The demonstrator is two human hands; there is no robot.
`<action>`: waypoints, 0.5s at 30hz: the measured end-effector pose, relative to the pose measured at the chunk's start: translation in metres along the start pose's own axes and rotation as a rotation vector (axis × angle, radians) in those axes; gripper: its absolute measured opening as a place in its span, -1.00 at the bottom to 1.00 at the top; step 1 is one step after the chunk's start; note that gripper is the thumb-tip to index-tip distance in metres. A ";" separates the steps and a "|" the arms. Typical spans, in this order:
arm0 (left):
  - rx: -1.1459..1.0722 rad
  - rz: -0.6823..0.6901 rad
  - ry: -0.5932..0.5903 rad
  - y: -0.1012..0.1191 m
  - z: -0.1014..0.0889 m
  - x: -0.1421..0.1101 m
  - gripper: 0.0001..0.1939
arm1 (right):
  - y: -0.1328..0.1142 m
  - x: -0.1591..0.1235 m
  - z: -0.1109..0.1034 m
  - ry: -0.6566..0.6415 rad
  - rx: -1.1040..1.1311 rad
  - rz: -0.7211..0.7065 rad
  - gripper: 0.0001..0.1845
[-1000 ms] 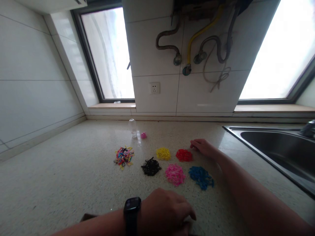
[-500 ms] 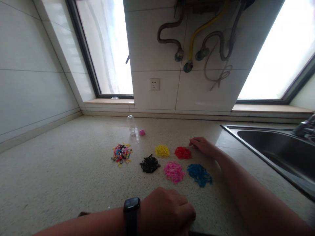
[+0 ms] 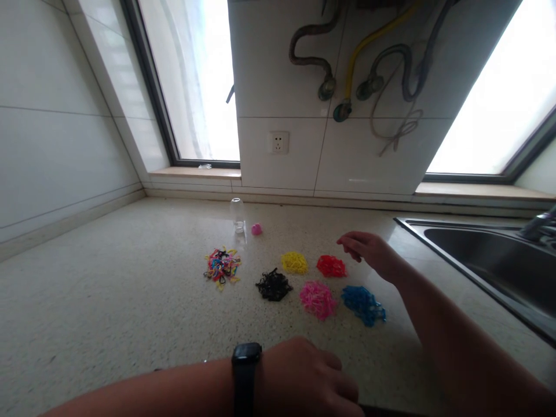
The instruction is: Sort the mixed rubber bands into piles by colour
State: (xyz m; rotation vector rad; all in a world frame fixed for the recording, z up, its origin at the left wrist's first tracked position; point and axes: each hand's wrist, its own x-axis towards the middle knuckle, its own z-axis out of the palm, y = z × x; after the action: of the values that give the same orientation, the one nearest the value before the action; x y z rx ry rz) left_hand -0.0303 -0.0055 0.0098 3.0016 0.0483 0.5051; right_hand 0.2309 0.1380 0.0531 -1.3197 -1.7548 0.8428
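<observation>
My right hand [image 3: 362, 248] hovers just above and right of a pile of red rubber bands [image 3: 331, 266]. Its fingers stretch leftward, slightly apart, with nothing visible in them. A blue pile [image 3: 364, 305] lies below that wrist. Further left are small piles of yellow bands [image 3: 294, 263], pink bands [image 3: 318, 300] and black bands [image 3: 273, 285]. A mixed-colour heap [image 3: 222, 266] sits on the far left. My left hand [image 3: 310, 376], with a dark watch [image 3: 247, 353] on its wrist, rests low by the counter's near edge. Its fingers bend downward and their tips are hidden.
A clear bottle [image 3: 237, 216] stands upright behind the mixed heap, beside a small pink cap [image 3: 256, 229]. At the right is a steel sink [image 3: 478, 255] set into the speckled counter [image 3: 130, 301]. The tiled wall carries a socket [image 3: 278, 142] and hoses.
My right hand has lifted slightly from the counter beside the red pile, its fingers loosening. My left hand's fingers look less tightly curled. The whole view has shifted a little.
</observation>
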 end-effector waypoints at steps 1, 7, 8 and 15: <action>0.003 -0.005 -0.004 0.000 -0.001 0.000 -0.84 | -0.011 -0.001 0.004 0.014 0.026 -0.019 -0.58; -0.007 0.006 -0.035 0.001 -0.001 0.000 -0.81 | -0.073 0.004 0.052 -0.182 -0.074 -0.180 -0.64; -0.022 0.012 -0.047 0.001 0.001 -0.001 -0.81 | -0.081 0.008 0.064 -0.220 -0.105 -0.235 -0.66; -0.090 0.025 -0.036 -0.002 0.013 -0.007 -0.70 | -0.117 0.051 0.157 -0.362 -0.522 -0.527 -0.78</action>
State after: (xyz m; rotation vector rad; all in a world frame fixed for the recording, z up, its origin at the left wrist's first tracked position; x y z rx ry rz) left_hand -0.0332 -0.0053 -0.0048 2.9255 -0.0151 0.4433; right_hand 0.0316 0.1497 0.0862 -0.9514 -2.5796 0.3402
